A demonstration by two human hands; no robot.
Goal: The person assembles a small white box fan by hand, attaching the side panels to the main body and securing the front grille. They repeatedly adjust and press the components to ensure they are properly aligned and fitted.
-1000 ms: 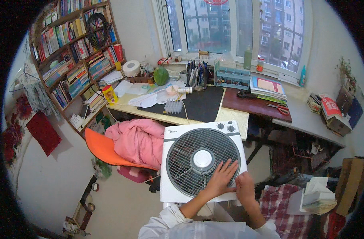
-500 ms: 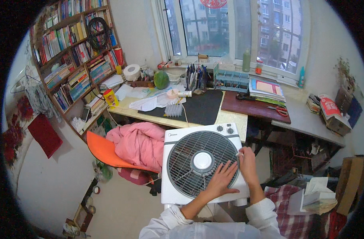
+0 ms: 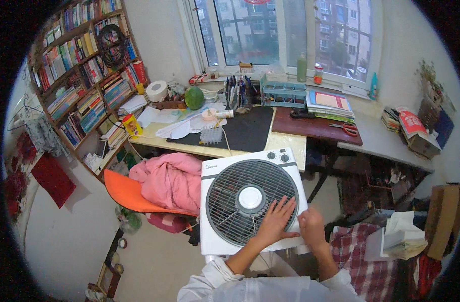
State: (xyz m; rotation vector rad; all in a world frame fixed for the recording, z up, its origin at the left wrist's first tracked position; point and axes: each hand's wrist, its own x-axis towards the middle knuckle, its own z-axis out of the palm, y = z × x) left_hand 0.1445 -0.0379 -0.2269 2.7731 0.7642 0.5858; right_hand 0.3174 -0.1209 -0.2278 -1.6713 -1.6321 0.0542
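Note:
A white box fan (image 3: 206, 224) with a round dark grille (image 3: 225, 201) lies face up in front of me. Two dark knobs (image 3: 278, 156) sit at its far right corner, and a pale hub cap (image 3: 250, 198) is in the middle. My left hand (image 3: 276, 221) is spread flat on the lower right of the grille, fingers apart. Closed into a fist, my right hand (image 3: 312, 227) is at the fan's right edge. Whatever its fingers hold is hidden.
Beyond the fan stands a desk with a black mat (image 3: 247, 128), a watermelon (image 3: 194, 97), pens (image 3: 238, 93) and scissors (image 3: 347, 129). To the left, an orange chair (image 3: 120, 191) bears a pink garment (image 3: 172, 181). Plaid cloth (image 3: 356, 256) and cardboard (image 3: 444, 216) are at right.
My right hand has moved down along the fan's right edge; the small white bit at its fingertips no longer shows. My left hand stays on the grille. The whole view has shifted slightly.

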